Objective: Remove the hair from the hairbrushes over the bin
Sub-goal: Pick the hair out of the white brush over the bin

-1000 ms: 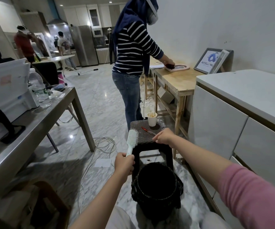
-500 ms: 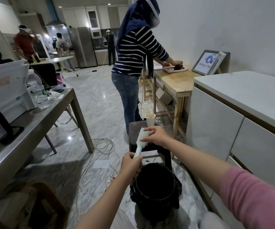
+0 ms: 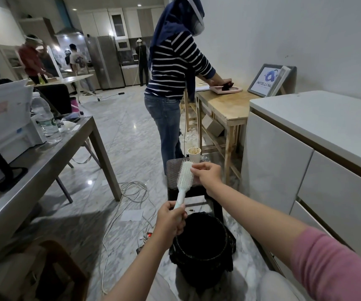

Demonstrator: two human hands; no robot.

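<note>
Pale mint, the hairbrush (image 3: 183, 179) tilts up above the black-lined bin (image 3: 201, 248), its handle clenched in the left hand (image 3: 170, 220), while the right hand (image 3: 206, 173) pinches thumb and fingertips together at the top of the bristles, in front of a dark stool (image 3: 173, 170).

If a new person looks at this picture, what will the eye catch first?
First, the white hairbrush at centre, its handle held in the left hand while the right hand pinches at the bristles near its tip. Just below sits the black-lined bin on the marble floor. Behind them, a person in a striped top works at a wooden table.
</note>
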